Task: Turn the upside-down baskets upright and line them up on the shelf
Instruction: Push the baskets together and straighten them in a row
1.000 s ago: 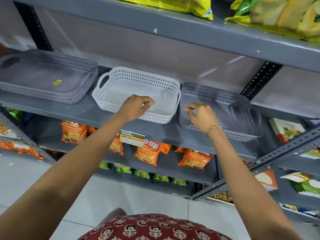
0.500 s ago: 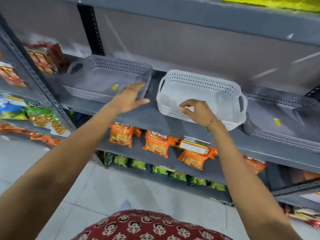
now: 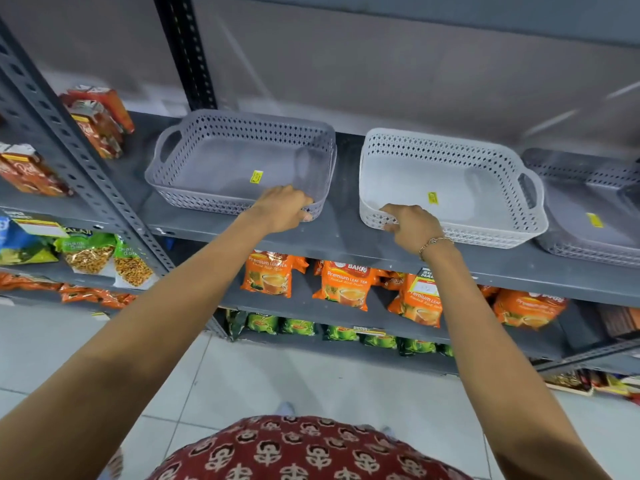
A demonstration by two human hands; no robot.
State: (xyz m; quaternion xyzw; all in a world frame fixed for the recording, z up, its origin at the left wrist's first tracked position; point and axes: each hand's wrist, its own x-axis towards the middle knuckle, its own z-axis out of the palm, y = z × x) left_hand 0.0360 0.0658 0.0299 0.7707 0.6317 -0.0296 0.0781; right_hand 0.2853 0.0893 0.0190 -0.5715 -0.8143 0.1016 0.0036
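Three perforated plastic baskets stand upright in a row on the grey shelf (image 3: 339, 233). The left grey basket (image 3: 221, 143) has a yellow sticker inside; my left hand (image 3: 284, 207) grips its front right rim. The white basket (image 3: 450, 157) sits in the middle, and my right hand (image 3: 410, 225), with a bracelet at the wrist, grips its front left corner. A third grey basket (image 3: 595, 216) is cut off by the right frame edge, and it seems to hold another basket nested inside.
A dark perforated upright (image 3: 183, 50) rises behind the left basket and a grey slotted post (image 3: 79, 154) stands at the left. Orange tea packets (image 3: 343, 285) fill the shelf below. Snack packs (image 3: 93, 123) sit on the neighbouring left shelf. White floor tiles lie underfoot.
The view has swung left. My left hand moved from over the left grey basket onto its front rim; my right hand went from the white basket's front rim to its front left corner.
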